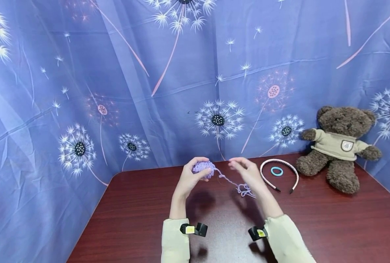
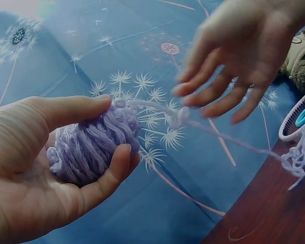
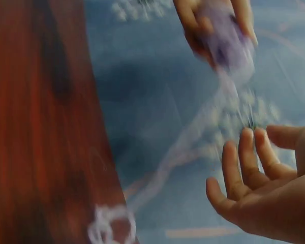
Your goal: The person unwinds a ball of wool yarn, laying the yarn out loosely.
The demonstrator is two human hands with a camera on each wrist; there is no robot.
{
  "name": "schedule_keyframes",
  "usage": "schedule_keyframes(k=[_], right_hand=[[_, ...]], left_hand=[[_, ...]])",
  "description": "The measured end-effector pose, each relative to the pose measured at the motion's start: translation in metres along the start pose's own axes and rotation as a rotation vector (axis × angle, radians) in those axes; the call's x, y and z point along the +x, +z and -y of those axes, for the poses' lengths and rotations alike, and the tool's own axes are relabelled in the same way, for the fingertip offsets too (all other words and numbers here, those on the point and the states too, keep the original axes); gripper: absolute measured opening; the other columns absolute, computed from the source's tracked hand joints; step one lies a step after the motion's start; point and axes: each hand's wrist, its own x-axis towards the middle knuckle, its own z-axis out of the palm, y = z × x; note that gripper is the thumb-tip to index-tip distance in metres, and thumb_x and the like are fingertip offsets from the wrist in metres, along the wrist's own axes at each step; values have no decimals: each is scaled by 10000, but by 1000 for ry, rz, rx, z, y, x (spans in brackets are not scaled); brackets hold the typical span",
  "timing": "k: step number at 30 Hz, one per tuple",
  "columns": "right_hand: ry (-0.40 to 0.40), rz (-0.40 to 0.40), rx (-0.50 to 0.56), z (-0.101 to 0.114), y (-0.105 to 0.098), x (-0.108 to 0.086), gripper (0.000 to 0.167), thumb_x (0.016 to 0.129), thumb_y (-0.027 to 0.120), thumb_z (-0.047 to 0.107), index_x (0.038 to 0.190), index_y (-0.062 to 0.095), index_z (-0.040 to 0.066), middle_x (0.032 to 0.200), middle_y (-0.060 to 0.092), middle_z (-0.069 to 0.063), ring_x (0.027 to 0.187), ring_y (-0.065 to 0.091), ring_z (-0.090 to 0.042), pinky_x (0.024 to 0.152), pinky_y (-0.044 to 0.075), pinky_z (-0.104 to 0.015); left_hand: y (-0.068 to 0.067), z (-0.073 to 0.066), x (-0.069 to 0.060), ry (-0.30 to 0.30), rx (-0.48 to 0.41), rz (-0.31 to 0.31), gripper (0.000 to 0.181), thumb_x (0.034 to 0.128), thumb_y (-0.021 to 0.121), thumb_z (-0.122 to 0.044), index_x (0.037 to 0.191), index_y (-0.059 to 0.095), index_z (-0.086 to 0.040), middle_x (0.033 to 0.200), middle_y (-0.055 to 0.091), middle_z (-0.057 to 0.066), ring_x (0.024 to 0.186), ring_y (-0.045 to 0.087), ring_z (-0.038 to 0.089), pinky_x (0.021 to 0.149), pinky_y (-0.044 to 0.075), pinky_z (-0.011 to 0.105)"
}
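Yarn ball (image 1: 202, 169) left of headband (image 1: 277, 160), ring (image 1: 271, 171) inside it, bear (image 1: 339, 148) right

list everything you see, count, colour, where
yarn ball: 1, lilac, in the left hand
loose yarn: 1 strand, lilac, trailing from the ball
headband: 1, pale pink, on the table
ring: 1, turquoise, inside the headband's curve
teddy bear: 1, brown, beige top, table's back right corner
table: 1, reddish brown, foreground
dandelion cloth: at least 1, blue, behind the table
wrist cameras: 2, black, one per wrist
sleeves: 2, pale green, head view bottom
left hand: 1, bare, holding the ball
right hand: 1, bare, right of the ball
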Motion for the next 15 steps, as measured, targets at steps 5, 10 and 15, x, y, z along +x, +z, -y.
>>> schedule_keyframes(k=[5,10,15], right_hand=[[-22,122,-15,4,30,-10,318,962,599,188,1186,619,-38,1103,693,-186,888,621,-5,878,529,-229],[-43,117,-29,3,38,-12,253,922,642,136,1095,642,-49,891,693,-18,806,599,-43,731,482,-197],[-38,60,-30,1,31,-9,218,921,639,108,1050,655,-67,794,664,107,780,631,-48,756,503,-177]], left_hand=[[0,3,1,7,-8,-19,369,863,662,35,1221,577,56,1060,618,251,783,623,84,617,585,242],[-2,5,1,20,-22,-40,354,864,659,46,1209,582,65,1003,643,140,761,626,89,625,586,261],[-5,3,0,25,-29,-54,321,868,662,34,1181,604,78,993,650,70,761,625,93,626,586,245]])
